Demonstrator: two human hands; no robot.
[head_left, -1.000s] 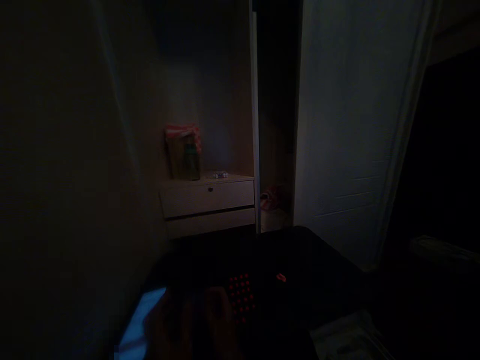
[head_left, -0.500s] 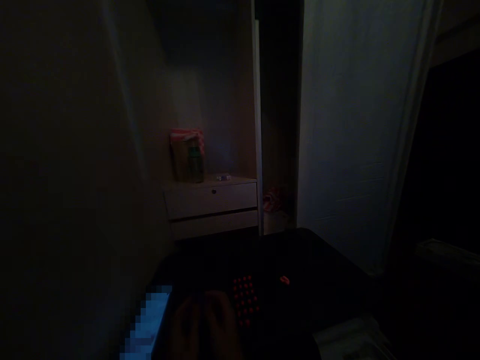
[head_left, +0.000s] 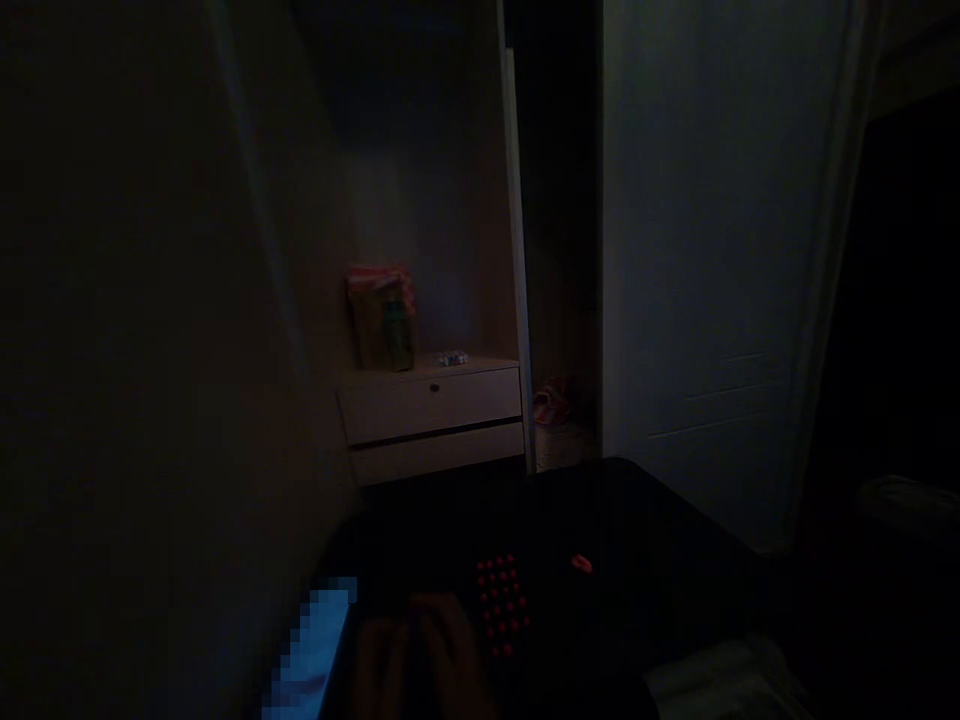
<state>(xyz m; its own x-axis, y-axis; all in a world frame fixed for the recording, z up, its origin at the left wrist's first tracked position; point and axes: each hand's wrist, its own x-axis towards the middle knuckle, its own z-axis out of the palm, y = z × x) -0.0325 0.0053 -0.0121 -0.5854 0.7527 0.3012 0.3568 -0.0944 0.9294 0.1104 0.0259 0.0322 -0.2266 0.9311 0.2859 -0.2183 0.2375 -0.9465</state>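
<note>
The room is very dark. At the bottom edge a dim hand rests on a black surface; I take it for my left hand. Its fingers look bent, but I cannot tell whether they hold anything. Just right of the hand glows a block of small red dots, like lit keys. A single red light sits further right. Left of the hand shines a pale blue screen. My right hand does not show.
A pale drawer unit stands against the back wall, with a striped bag and green bottle on top. Right of it are a dark gap and a white door. Something pale lies at the bottom right.
The view has drifted slightly, so the drawer unit and red dots sit a little further right. The hand stays in place by the screen.
</note>
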